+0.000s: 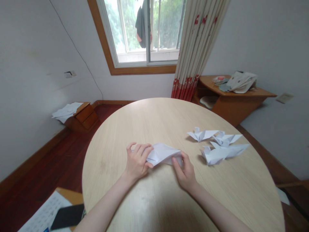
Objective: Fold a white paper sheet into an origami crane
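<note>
A partly folded sheet of white paper (162, 153) is held between my two hands, just over the round table (145, 122). My left hand (138, 161) grips its left end, with the fingers bent over the top and the thumb at the near edge. At the right end, my right hand (185, 170) pinches the paper, its thumb on the near face. To the right stand several folded white paper birds, among them a far one (199, 134) and a larger near one (219, 154); neither hand touches them.
A wooden cabinet (84, 116) with papers stands at the left wall. Lower left, a dark tablet-like object (68, 216) lies on printed paper (45, 211). A desk (236, 91) with a white bag (243, 81) is behind at right, near the curtain (196, 42).
</note>
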Tool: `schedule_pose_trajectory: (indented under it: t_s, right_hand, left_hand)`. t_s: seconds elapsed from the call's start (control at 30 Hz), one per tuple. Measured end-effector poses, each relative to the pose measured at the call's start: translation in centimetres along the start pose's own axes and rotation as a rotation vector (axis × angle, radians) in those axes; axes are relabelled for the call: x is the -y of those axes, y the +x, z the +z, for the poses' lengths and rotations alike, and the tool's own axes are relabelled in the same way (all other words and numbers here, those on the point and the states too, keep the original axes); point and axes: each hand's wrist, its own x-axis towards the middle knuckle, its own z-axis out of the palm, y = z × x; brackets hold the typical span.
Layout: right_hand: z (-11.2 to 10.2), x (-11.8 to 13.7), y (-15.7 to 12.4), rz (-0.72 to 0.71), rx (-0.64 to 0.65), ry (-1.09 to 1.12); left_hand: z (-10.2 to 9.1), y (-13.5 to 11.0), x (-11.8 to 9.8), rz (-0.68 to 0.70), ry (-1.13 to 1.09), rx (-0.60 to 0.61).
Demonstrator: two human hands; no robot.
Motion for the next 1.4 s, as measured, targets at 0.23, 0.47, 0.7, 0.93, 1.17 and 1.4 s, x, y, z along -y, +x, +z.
schedule_pose_trajectory:
  t_s: [0.23,0.47,0.7,0.93,1.17,1.4]
  right_hand:
    - [0.0,-0.7,0.3,0.095,-0.063,0.034]
    - [0.0,-2.1,0.3,0.229,-0.083,0.116]
    - [0.0,-2.6,0.7,0.292,-0.127,0.179]
    - [0.3,-3.2,1.1,0.333,-0.178,0.249]
    - [0.0,-3.1,0.9,0.295,-0.110,0.219]
    - [0.0,-2.8,0.5,0.151,-0.077,0.120]
  left_hand:
    - [-0.6,-0.4,1.8,-0.021,0.062,-0.084]
    - [0.6,-1.8,5.1,-0.271,-0.455,-0.106]
    - [2.0,-2.3,5.5,-0.675,-0.835,0.072]
    - [3.1,-2.3,4.8,-0.776,-0.844,0.043]
    - [2.9,-2.3,3.8,-0.707,-0.742,0.037]
    - [3.4,-3.1,2.3,-0.492,-0.523,-0.010]
